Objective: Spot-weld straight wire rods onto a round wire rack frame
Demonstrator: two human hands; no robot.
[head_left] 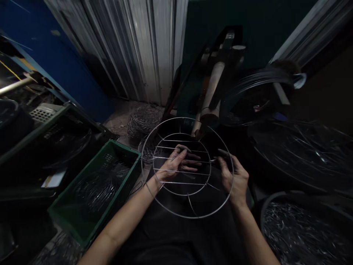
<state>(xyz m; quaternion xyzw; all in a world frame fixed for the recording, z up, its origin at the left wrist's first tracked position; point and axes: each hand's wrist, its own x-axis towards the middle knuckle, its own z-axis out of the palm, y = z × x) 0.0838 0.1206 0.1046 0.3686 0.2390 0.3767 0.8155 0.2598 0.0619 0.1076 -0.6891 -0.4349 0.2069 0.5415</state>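
A round wire grille [187, 216], made of an outer ring, an inner ring and several straight cross wires, is held over my lap. My left hand [176, 163] reaches through the frame from below the rim, its fingers curled round the cross wires near the middle. My right hand [234, 176] grips the right side of the grille, fingers closed where the inner ring meets a cross wire, pinching a thin wire end there.
A green plastic crate [79, 221] with wire parts stands at the left. Tangled wire bundles [143, 119] lie on the floor ahead. A wire coil on a stand [256, 92] is at the right, a tub of small metal pieces [303, 228] at the lower right.
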